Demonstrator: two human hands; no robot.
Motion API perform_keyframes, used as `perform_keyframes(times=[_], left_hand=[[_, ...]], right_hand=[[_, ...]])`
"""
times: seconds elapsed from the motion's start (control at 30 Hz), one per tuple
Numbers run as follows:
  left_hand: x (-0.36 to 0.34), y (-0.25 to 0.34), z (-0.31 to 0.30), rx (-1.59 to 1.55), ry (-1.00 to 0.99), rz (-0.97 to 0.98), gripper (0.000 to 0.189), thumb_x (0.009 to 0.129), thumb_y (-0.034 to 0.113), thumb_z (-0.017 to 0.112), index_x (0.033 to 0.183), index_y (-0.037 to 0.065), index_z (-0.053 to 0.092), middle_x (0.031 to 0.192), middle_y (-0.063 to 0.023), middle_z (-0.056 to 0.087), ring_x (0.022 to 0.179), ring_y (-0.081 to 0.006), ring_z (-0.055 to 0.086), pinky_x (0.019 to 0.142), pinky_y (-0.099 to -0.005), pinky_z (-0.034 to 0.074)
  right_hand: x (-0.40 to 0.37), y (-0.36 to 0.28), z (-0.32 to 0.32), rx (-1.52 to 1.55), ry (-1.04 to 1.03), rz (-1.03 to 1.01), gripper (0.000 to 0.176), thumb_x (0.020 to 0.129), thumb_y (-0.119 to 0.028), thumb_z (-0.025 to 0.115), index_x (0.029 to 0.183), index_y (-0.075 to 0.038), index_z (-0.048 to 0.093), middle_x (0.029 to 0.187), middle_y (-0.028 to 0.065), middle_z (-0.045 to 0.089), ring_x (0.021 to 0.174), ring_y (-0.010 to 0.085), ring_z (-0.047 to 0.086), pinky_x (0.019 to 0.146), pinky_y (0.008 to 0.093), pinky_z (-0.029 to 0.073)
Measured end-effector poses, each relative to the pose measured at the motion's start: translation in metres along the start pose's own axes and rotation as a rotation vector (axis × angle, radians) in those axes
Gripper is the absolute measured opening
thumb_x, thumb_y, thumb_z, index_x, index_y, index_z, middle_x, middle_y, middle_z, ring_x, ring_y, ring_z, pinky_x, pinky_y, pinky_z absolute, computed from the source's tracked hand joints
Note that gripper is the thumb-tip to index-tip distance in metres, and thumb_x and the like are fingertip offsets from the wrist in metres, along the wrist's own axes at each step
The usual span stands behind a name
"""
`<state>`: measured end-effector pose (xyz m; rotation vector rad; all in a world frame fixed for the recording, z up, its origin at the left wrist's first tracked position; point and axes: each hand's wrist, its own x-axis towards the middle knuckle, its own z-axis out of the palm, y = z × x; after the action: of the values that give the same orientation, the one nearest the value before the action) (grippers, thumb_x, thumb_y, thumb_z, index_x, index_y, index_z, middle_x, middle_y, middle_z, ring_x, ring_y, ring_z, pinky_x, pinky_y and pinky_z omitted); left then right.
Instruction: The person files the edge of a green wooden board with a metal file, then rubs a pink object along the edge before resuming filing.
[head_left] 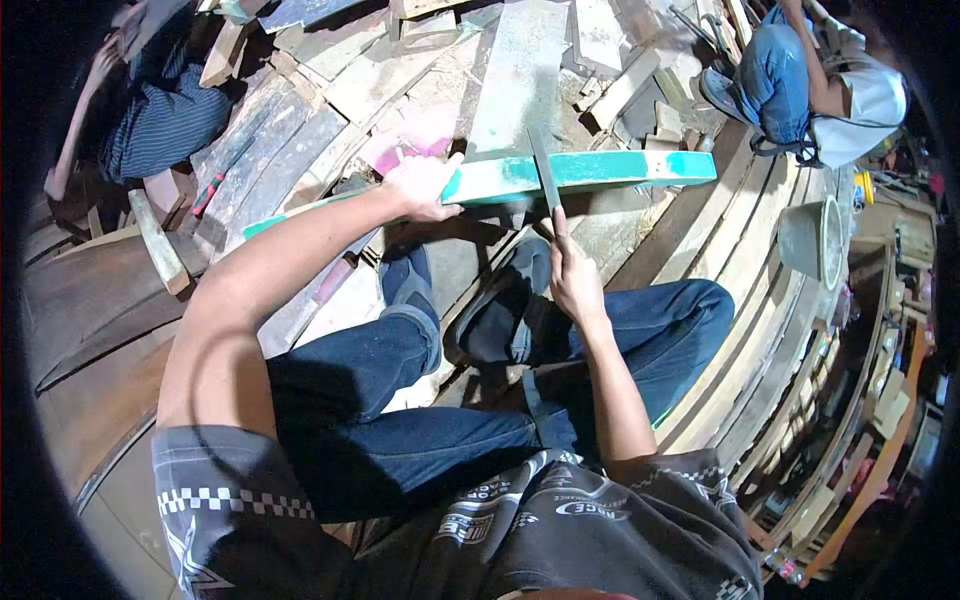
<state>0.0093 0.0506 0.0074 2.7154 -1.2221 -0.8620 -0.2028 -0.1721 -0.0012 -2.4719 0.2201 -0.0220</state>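
Note:
A long, slightly curved wooden board (605, 170) with worn green and white paint lies across the view in front of my knees. My left hand (425, 187) is closed around it left of its middle, fingers over the edge. My right hand (577, 280) is wrapped around the brown handle of a narrow, flat, dark metal blade (545, 172). That blade points away from me and crosses the board's painted face right of my left hand. Below the board are my dark shoes (490, 310).
Planks and offcuts (520, 75) cover the ground ahead. A red-handled tool (208, 193) lies at left. One person (175, 120) sits at far left, another (775, 85) at upper right. A grey bucket (812, 242) stands at right, near stacked timber (745, 225).

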Motion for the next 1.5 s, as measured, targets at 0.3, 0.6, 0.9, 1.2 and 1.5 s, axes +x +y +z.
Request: perform_keyframes(times=[0.3, 0.6, 0.9, 1.2, 1.5], left_hand=[[0.003, -0.002, 0.002, 0.003, 0.031, 0.035, 0.083, 0.077, 0.049, 0.072, 0.137, 0.003, 0.037, 0.1, -0.0265, 0.066, 0.09, -0.0433, 0.066, 0.084, -0.0515, 0.052], [0.008, -0.009, 0.019, -0.028, 0.098, 0.032, 0.08, 0.076, 0.048, 0.074, 0.133, 0.005, 0.038, 0.096, -0.0263, 0.066, 0.09, -0.0449, 0.066, 0.082, -0.0525, 0.053], [0.001, -0.006, 0.015, -0.009, 0.173, 0.04, 0.082, 0.075, 0.048, 0.075, 0.134, 0.003, 0.038, 0.091, -0.0254, 0.067, 0.087, -0.0449, 0.066, 0.083, -0.052, 0.053], [0.003, -0.006, 0.011, -0.046, 0.112, 0.049, 0.078, 0.076, 0.046, 0.075, 0.13, 0.003, 0.039, 0.093, -0.0259, 0.067, 0.09, -0.0451, 0.066, 0.085, -0.0529, 0.052], [0.0, -0.005, 0.007, -0.015, 0.064, 0.03, 0.089, 0.077, 0.047, 0.071, 0.143, 0.001, 0.033, 0.101, -0.0278, 0.065, 0.096, -0.043, 0.065, 0.09, -0.0505, 0.051]], right_hand=[[0.056, -0.01, 0.006, 0.024, -0.047, 0.147, 0.057, 0.099, -0.021, 0.046, 0.153, -0.026, 0.027, 0.081, 0.0329, 0.063, 0.074, 0.0504, 0.063, 0.068, 0.06, 0.048], [0.021, -0.012, 0.007, -0.007, 0.014, 0.064, 0.059, 0.1, -0.015, 0.045, 0.154, -0.023, 0.025, 0.085, 0.0348, 0.062, 0.08, 0.053, 0.061, 0.07, 0.0558, 0.049], [0.003, -0.01, 0.007, 0.013, 0.031, -0.027, 0.058, 0.099, -0.013, 0.045, 0.154, -0.016, 0.027, 0.106, 0.0317, 0.062, 0.095, 0.0471, 0.062, 0.084, 0.0517, 0.048], [0.068, -0.021, 0.017, 0.046, -0.043, 0.116, 0.063, 0.097, -0.015, 0.047, 0.155, -0.019, 0.022, 0.071, 0.0335, 0.061, 0.067, 0.0525, 0.06, 0.069, 0.0617, 0.047], [-0.006, -0.017, 0.009, -0.06, 0.036, 0.021, 0.06, 0.096, -0.01, 0.051, 0.153, -0.019, 0.032, 0.122, 0.0267, 0.061, 0.102, 0.0456, 0.062, 0.083, 0.0476, 0.053]])
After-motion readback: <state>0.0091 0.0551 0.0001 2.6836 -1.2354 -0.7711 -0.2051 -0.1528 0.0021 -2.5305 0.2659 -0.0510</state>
